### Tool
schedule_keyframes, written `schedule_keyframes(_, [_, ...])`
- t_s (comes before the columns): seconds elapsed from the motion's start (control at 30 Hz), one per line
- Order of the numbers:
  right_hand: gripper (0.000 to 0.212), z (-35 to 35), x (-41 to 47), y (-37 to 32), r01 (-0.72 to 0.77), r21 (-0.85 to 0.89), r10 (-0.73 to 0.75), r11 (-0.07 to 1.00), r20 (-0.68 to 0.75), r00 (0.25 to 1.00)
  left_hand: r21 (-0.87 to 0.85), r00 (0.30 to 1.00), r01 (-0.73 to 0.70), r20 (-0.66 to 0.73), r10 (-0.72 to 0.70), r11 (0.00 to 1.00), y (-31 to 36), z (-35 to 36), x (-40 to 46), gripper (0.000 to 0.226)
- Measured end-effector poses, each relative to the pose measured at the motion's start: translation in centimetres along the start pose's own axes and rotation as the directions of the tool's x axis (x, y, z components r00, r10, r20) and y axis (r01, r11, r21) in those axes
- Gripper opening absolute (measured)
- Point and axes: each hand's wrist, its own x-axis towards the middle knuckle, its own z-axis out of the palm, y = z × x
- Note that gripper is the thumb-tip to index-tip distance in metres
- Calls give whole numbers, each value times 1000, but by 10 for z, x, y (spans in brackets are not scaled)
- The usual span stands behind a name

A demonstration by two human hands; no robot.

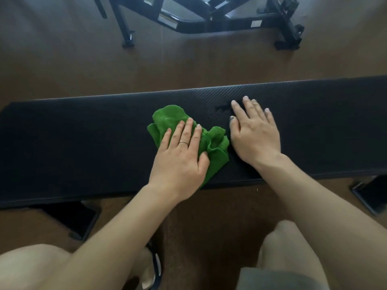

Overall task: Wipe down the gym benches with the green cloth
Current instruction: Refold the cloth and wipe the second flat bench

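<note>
The long padded counter (83, 143) is black with a fine diagonal weave pattern, like carbon fibre, clearest along its far edge. The crumpled terry cloth (167, 118) on it is bright green, one plain colour. A thin gold ring (184, 142) bands a finger of the left hand (178, 158). The matted floor (62, 65) is dull brown. The metal exercise frame (209, 19) beyond is black with small white labels.
</note>
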Motion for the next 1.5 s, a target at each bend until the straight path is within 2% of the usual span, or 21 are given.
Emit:
schedule_keyframes(0.1, [56, -1, 1, 11, -39, 30, 40, 999, -42, 998, -25, 999, -23, -28, 23, 999, -11, -9, 51, 65])
schedule_keyframes(0.23, [55, 3, 4, 7, -35, 55, 40, 998, -94, 995, -52, 996, 83, -26, -84, 995, -9, -18, 132, 62])
schedule_keyframes(0.3, [55, 2, 4, 9, -38, 76, 45, 996, -100, 994, -63, 992, 123, -12, -124, 990, 3, -18, 144, 63])
schedule_keyframes(0.37, [55, 0, 5, 10, -35, 101, 45, 994, -106, 993, -70, 994, 107, -9, -107, 992, 15, -15, 123, 65])
schedule_keyframes(0.47, [55, -3, 4, 10, -23, 136, 38, 990, -108, 993, -85, 999, -17, -41, 14, 996, 24, -1, 40, 65])
schedule_keyframes(0.6, [55, -3, 4, 12, -34, 148, 49, 988, -100, 994, 12, 977, -52, -204, 53, 999, 11, 33, -67, 62])
schedule_keyframes(0.7, [56, -4, 3, 12, -25, 148, 40, 989, -97, 994, 59, 944, 4, -330, 16, 998, -11, 45, -76, 56])
schedule_keyframes(0.77, [56, -3, 2, 13, -20, 150, 34, 988, -95, 995, 7, 915, 70, -398, -61, 998, -27, 40, -63, 51])
schedule_keyframes(0.9, [57, -2, 4, 14, -7, 142, 21, 990, -101, 995, -25, 895, 172, -415, -166, 985, -58, 35, -69, 51])
schedule_keyframes(1.0, [58, 1, 5, 11, -19, 124, 33, 992, -112, 993, 15, 884, 299, -380, -271, 954, -45, 37, -76, 69])
schedule_keyframes(1.07, [58, 2, 5, 9, -14, 121, 27, 993, -108, 994, 82, 908, 324, -306, -285, 943, -21, 35, -68, 88])
schedule_keyframes(1.17, [58, 2, 6, 10, -13, 127, 28, 992, -121, 992, 139, 949, 206, -269, -164, 969, 21, 32, -46, 100])
schedule_keyframes(1.3, [55, 0, 8, 13, -15, 169, 35, 986, -113, 993, 147, 966, 13, -259, 26, 989, 73, 35, -15, 108])
schedule_keyframes(1.4, [53, -8, 7, 19, 14, 210, -5, 978, -47, 999, 252, 948, -179, -214, 235, 951, 53, 32, -14, 106])
schedule_keyframes(1.5, [54, -20, 0, 49, 15, 58, -14, 998, -13, 1000, 383, 911, -275, -190, 367, 882, -2, 27, -25, 95])
